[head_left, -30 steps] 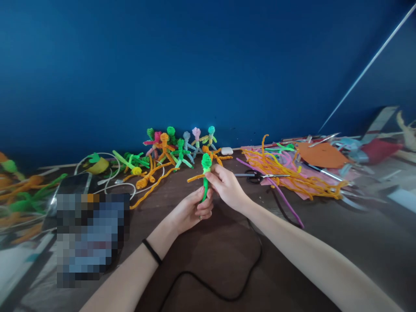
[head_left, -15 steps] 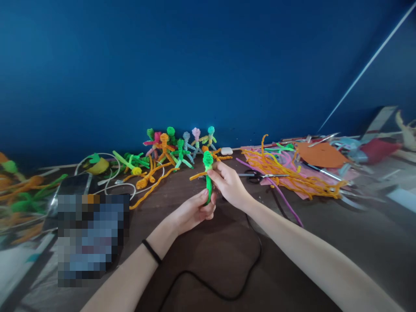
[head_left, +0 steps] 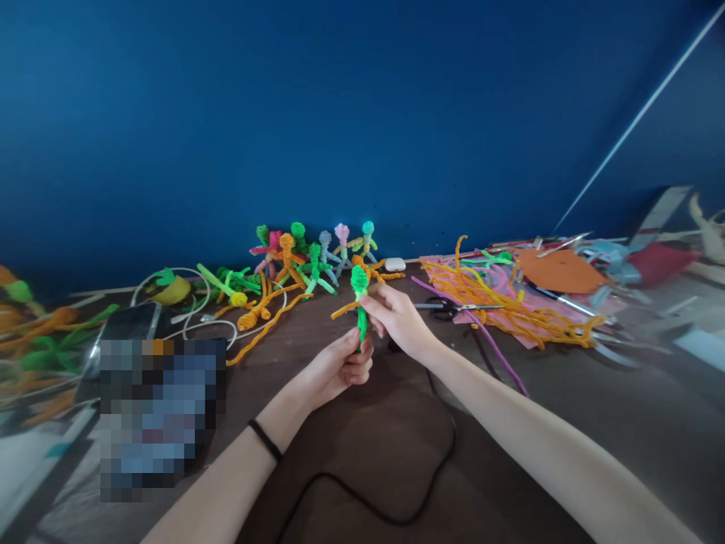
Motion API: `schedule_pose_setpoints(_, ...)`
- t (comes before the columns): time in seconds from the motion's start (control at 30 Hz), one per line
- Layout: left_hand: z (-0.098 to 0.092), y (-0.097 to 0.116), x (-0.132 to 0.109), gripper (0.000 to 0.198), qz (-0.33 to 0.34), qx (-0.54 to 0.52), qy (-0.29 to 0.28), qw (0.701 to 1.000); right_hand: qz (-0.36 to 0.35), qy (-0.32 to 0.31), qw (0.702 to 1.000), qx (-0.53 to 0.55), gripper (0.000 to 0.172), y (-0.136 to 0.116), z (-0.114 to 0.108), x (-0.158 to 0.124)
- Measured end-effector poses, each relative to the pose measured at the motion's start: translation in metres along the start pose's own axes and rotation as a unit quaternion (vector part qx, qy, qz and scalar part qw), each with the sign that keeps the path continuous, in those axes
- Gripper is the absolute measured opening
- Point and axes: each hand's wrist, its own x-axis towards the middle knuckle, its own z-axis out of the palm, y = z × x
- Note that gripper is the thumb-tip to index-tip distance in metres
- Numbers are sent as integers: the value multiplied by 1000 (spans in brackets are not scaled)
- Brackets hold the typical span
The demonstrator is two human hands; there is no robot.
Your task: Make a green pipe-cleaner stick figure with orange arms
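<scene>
Between my hands a pipe cleaner figure point(head_left: 359, 280) stands upright, with a coiled green head, a green lower part and an orange arm sticking out to the left. My left hand point(head_left: 344, 364) pinches its green lower end from below. My right hand point(head_left: 396, 317) grips it just under the head, fingertips closed at the orange strand; part of the body is hidden behind the fingers. Beyond them, several finished-looking pipe cleaner figures point(head_left: 287, 253) in green, orange, pink and blue lean against the wall.
Scissors point(head_left: 447, 307) lie right of my hands, beside a pile of orange pipe cleaners point(head_left: 510, 310) and a purple pipe cleaner point(head_left: 498, 355). A white earbud case point(head_left: 395, 264) sits near the wall. Left are a white cable point(head_left: 235, 330) and a blurred-out screen point(head_left: 164, 415). A black cord point(head_left: 390, 520) runs in front.
The figure has shifted very slightly left in my fingers, its head turning a little. Both hands keep their hold, and the table items stay put.
</scene>
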Motion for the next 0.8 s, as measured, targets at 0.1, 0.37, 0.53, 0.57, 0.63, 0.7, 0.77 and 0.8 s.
schedule_pose_setpoints(0.1, 0, 0, 0, 27, 3, -2, -8, 1000, 1, -8, 1000, 7, 31, 1, -2, 2)
schedule_pose_setpoints(0.37, 1, 1, 0, 30, -5, -7, -8, 1000, 38, -9, 999, 26, 33, 0, -6, 4)
schedule_pose_setpoints(0.53, -1, -2, 0, 29, -11, -9, -15, 1000, 30, -19, 999, 8, 32, 2, -8, 5)
schedule_pose_setpoints(0.57, -1, -2, 0, 29, -11, -8, -16, 1000, 28, -14, 999, 15, 32, 2, -8, 6)
schedule_pose_setpoints(0.63, -1, -3, -1, 29, -11, -4, -18, 1000, 20, 2, 999, 40, 31, 3, -8, 7)
schedule_pose_setpoints(0.7, 0, -2, 0, 32, -17, -8, -21, 1000, 14, 18, 998, 65, 32, 3, -8, 7)
schedule_pose_setpoints(0.77, 1, -1, -1, 37, -30, -24, -25, 999, 12, 23, 997, 76, 32, 3, -8, 7)
schedule_pose_setpoints(0.8, 1, -1, -1, 39, -37, -34, -26, 998, 11, 23, 997, 78, 32, 2, -8, 7)
